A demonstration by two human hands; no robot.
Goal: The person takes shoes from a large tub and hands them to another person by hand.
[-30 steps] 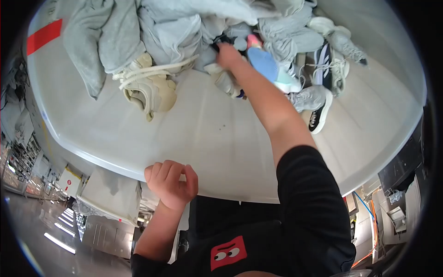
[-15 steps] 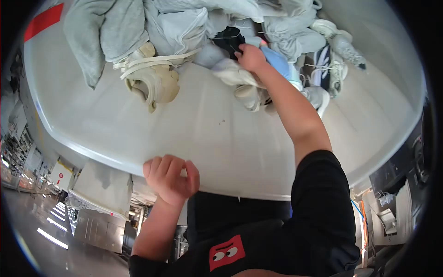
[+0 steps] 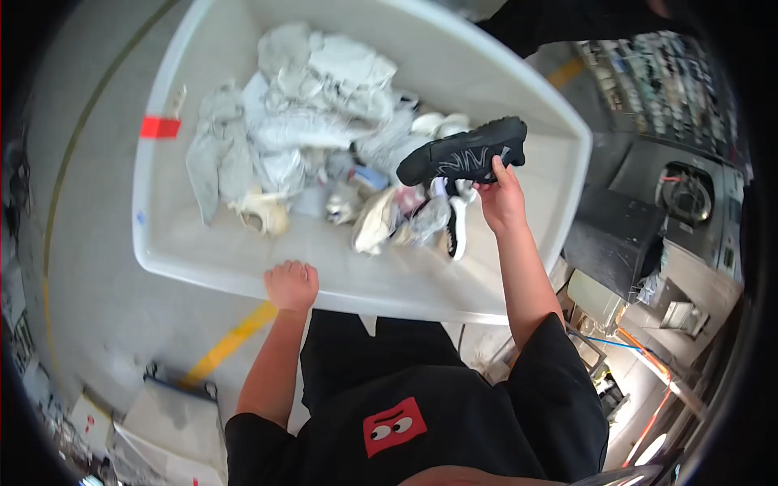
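My right hand (image 3: 502, 197) holds a black shoe (image 3: 466, 154) with grey zigzag lines on its side, raised over the right part of a large white bin (image 3: 365, 279). Near the bin's front rim is my left hand (image 3: 292, 285), its fingers curled in and nothing seen in them. Inside the bin lie pale grey cloths (image 3: 320, 81), a cream shoe (image 3: 263, 212), a black and white shoe (image 3: 456, 231) and several other light shoes, partly overlapping.
Red tape (image 3: 160, 127) marks the bin's left rim. Beyond the far rim is a person's dark clothing (image 3: 567, 18). A black box (image 3: 620, 235) and machinery stand at the right; a pale cart (image 3: 170, 429) stands at the lower left.
My right hand has lifted the black shoe out of the pile, up and to the right. The view has shifted and now takes in the whole bin. My left hand stays curled by the rim.
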